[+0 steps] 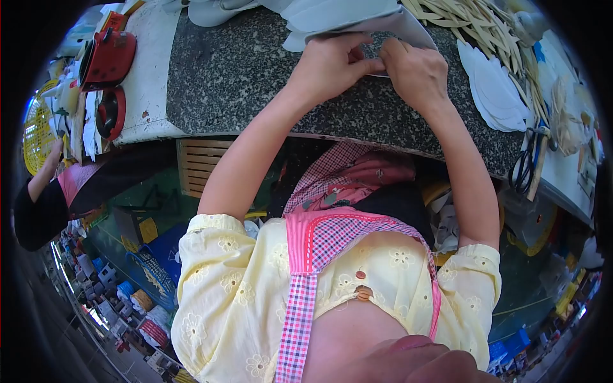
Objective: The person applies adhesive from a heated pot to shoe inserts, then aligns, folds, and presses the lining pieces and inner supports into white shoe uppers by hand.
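Observation:
At the far side of the stone-topped table (230, 70), both my hands are together at the near edge of a white curved sheet piece (418, 30), which looks like a shoe upper. My left hand (335, 64) is closed, its thumb and forefinger pinched by the edge. My right hand (415, 69) has its fingers curled in on the piece, its knuckles up, close against the left fingertips. More white cut pieces (338, 16) lie just beyond the hands. What exactly the fingertips press between them is hidden.
Beige strips (476, 25) are heaped at the back right, with a stack of white pieces (491, 89) nearer. Scissors (529, 163) hang over the right edge. Red objects (112, 57) stand on the left. Another person's arm (46, 169) shows at far left.

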{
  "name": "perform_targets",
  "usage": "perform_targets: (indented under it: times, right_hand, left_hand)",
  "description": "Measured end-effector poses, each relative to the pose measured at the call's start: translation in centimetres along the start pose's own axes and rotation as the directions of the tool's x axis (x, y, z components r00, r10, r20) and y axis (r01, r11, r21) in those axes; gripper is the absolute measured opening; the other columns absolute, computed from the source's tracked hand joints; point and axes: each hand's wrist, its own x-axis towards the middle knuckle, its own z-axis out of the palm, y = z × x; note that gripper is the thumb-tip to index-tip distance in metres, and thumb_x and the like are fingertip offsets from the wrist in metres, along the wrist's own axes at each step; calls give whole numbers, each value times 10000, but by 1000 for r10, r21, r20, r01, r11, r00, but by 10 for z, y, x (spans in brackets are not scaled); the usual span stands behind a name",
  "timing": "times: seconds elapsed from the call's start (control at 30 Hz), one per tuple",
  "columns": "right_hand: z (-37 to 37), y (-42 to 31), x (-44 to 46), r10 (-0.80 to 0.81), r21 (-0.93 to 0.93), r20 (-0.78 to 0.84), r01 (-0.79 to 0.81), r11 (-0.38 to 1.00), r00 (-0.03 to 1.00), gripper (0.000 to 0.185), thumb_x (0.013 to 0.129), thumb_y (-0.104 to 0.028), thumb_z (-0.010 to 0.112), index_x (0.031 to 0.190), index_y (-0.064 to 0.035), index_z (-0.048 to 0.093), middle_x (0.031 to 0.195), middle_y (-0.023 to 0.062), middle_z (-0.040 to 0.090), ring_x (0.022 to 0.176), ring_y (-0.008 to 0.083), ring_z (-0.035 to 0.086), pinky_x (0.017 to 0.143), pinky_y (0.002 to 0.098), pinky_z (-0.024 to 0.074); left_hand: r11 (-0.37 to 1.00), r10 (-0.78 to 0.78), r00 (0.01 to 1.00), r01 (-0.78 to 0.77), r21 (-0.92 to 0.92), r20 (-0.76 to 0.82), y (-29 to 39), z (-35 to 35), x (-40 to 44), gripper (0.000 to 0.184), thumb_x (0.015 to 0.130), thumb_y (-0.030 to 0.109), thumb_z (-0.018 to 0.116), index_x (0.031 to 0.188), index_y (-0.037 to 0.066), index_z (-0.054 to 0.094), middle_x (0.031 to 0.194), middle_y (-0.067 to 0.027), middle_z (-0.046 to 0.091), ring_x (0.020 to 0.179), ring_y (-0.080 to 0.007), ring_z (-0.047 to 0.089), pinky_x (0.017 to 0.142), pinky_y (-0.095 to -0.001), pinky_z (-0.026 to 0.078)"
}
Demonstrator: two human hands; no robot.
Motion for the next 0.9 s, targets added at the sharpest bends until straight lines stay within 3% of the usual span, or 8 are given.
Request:
perform_targets:
  times: [0.1, 0.2, 0.33, 0.4, 0.6, 0.7, 0.77, 0.9]
  right_hand:
    - [5, 2, -4, 5, -9, -20, -5, 1000, 1000, 85, 766, -173, 593, 762, -118, 528, 627, 43, 582, 557, 243, 584, 515, 335, 451]
    - [0, -1, -7, 27, 23, -13, -27, 999, 1000, 100, 767, -179, 601, 785, -106, 535, 650, 52, 586, 574, 252, 586, 528, 342, 456]
    - [-15, -4, -25, 61, 130, 23, -63, 990, 998, 203, 728, -163, 646, 878, -54, 562, 765, 101, 595, 696, 294, 590, 615, 371, 470]
    - [-18, -5, -38, 57, 143, 25, -60, 988, 998, 288, 630, -145, 701, 877, -47, 592, 862, 116, 574, 785, 288, 585, 660, 364, 488]
    - [-9, -13, -52, 143, 163, 28, -145, 976, 989, 267, 619, -113, 647, 880, -69, 614, 797, 93, 598, 706, 280, 601, 591, 355, 496]
    - [-5, -15, -61, 99, 190, -153, -69, 979, 983, 284, 636, -185, 651, 903, -93, 624, 853, 91, 629, 721, 279, 622, 611, 339, 512]
    - [4, -12, -74, 211, 430, -103, -148, 890, 972, 285, 634, -159, 682, 902, -89, 615, 860, 82, 626, 752, 276, 625, 653, 345, 519]
    - [-2, -10, -76, 193, 439, 45, -193, 878, 980, 278, 613, -125, 715, 873, -57, 646, 893, 88, 641, 882, 262, 614, 794, 367, 483]
  left_hand:
    - [988, 38, 999, -38, 151, 4, 2, 3, 0, 157, 721, 127, 673, 851, 46, 640, 714, -79, 633, 651, -165, 634, 601, -273, 501]
    - [967, 180, 983, -174, 186, -16, -3, 7, -1, 152, 659, 77, 636, 800, 23, 619, 674, -121, 597, 647, -291, 598, 604, -371, 477]
    - [848, 431, 902, -399, 349, -18, -13, 15, -14, 175, 650, 18, 577, 822, 31, 609, 762, -139, 594, 706, -317, 593, 624, -400, 479]
    - [876, 397, 916, -362, 320, -51, -17, 23, -26, 221, 651, 30, 582, 870, 43, 606, 792, -131, 606, 756, -314, 595, 643, -390, 488]
    - [912, 382, 923, -385, 139, 53, -25, 30, -45, 245, 728, 97, 570, 968, 65, 607, 914, -121, 624, 843, -292, 601, 735, -369, 486]
    - [913, 407, 913, -404, -62, 42, -30, 42, -49, 306, 737, 120, 583, 1035, 53, 582, 999, -130, 603, 933, -292, 584, 824, -375, 461]
    - [909, 416, 908, -414, -40, 48, -33, 44, -53, 457, 739, 164, 621, 1165, 69, 488, 1117, -120, 542, 1017, -279, 546, 861, -337, 447]
    - [919, 394, 912, -390, -52, 116, -31, 42, -56, 491, 745, 182, 571, 1209, 79, 448, 1202, -148, 464, 1067, -316, 506, 842, -386, 458]
